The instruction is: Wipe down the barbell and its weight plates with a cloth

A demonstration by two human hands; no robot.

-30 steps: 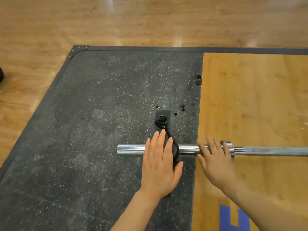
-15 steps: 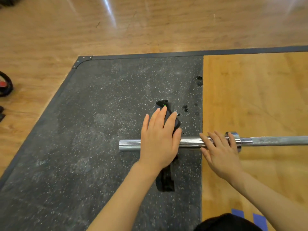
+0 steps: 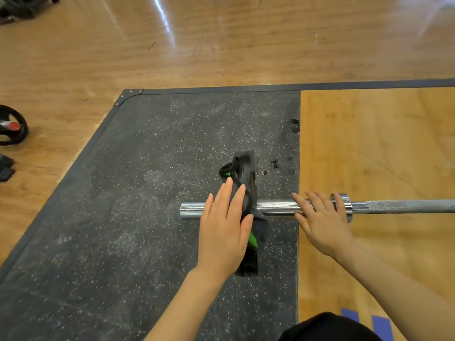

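A chrome barbell (image 3: pixel 275 206) lies across the floor, its bare sleeve over the black rubber mat (image 3: pixel 138 193) and its thin shaft (image 3: pixel 406 206) running off to the right. A dark cloth (image 3: pixel 259 223) with green trim is draped over the sleeve. My left hand (image 3: pixel 225 227) presses flat on the cloth with straight fingers. My right hand (image 3: pixel 322 221) rests flat on the sleeve beside the collar (image 3: pixel 344 203). A black block (image 3: pixel 247 171) lies under the sleeve, crossing it front to back.
A black weight plate on a second bar with a red end cap (image 3: pixel 11 126) sits at the far left on the wood floor. The wooden platform inlay (image 3: pixel 381 148) fills the right side. Dark wet spots (image 3: pixel 294 124) mark the mat near the seam.
My left hand slid forward over the sleeve with the cloth, then back toward me. My right hand stayed on the sleeve by the collar. The camera view tilted up.
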